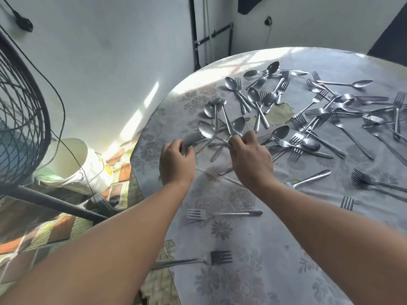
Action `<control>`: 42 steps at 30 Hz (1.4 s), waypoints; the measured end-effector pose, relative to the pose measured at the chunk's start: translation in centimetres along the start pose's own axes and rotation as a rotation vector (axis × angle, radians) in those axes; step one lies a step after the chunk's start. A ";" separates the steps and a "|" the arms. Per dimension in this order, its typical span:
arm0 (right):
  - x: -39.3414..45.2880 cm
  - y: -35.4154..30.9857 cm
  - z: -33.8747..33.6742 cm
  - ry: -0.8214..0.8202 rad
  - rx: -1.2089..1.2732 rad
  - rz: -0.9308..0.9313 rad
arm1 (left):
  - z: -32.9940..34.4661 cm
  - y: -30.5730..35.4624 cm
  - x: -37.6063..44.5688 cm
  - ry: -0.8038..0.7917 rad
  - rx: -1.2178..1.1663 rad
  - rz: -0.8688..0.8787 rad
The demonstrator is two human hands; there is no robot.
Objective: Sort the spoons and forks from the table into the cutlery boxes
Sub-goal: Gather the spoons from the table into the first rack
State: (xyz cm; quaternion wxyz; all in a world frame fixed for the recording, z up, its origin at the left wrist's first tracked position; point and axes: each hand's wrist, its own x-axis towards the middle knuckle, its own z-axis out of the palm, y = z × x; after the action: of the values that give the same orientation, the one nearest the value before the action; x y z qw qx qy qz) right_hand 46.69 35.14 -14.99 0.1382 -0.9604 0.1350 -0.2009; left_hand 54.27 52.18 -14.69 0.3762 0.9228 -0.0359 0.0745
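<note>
Both hands work at the left edge of the round surface, which is covered by a pale floral cloth. The right hand has its grip closed around a fan of spoons: their handles meet at the fingertips and their bowls spread upward and away from the person. How many spoons it holds is hard to count, perhaps four or five. The left hand, just left of the right hand, has its fingers curled round one more spoon, whose bowl sticks out past the knuckles toward the fan.

Beyond the right hand lies a loose group of spoons and a few forks. To the right of that hand a dense tangle of forks spreads toward the far right edge. Nearer the person than the right hand, single forks lie well apart: one fork between the forearms, a dark one at the near left edge, and others to the right.

Off the surface, left of the left hand, a white bucket stands on the patterned floor beside a black wire fan guard.
</note>
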 end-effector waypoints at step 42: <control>2.9 -3.9 0.8 -0.550 0.256 0.612 | 1.1 2.5 -0.8 -0.131 -0.303 -0.378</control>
State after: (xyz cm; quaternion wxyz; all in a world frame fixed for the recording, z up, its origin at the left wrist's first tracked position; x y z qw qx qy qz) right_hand 50.35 38.00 -13.45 0.3405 -0.8690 0.3454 0.0978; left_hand 53.26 49.64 -13.88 0.5143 0.8491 0.1023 -0.0632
